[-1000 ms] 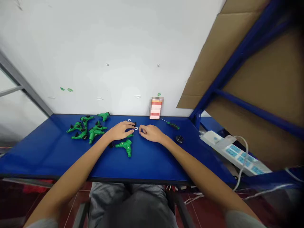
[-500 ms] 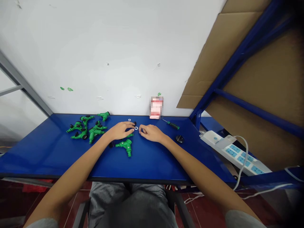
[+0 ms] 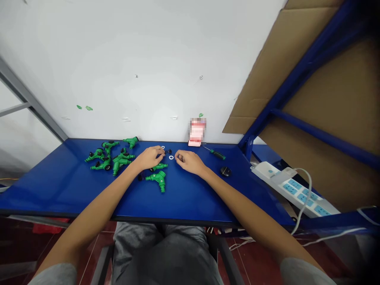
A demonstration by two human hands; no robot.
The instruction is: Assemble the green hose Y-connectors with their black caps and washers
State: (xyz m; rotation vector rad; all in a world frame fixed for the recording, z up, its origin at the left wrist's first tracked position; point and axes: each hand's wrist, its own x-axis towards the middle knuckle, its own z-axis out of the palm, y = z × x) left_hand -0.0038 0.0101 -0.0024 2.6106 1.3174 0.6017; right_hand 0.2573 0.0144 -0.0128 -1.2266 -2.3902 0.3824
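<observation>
Ring [image 3: 171, 157], white, lies between both hands, nearer the right hand [image 3: 190, 161], its fingers curled. Beyond the ring, a black piece [image 3: 169, 151] points lengthwise toward the bent left hand [image 3: 152, 155]. Whether either grips anything, I cannot tell.

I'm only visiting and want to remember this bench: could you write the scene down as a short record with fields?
Left hand: at a small black piece; grip unclear
Right hand: curled; contents hidden
Between hands: white ring on the blue table
Nearest front edge: green branched fitting
Table's left side: several green-and-black fittings
Right of right hand: screwdriver, rounded black object
Far right: white power strip
</observation>
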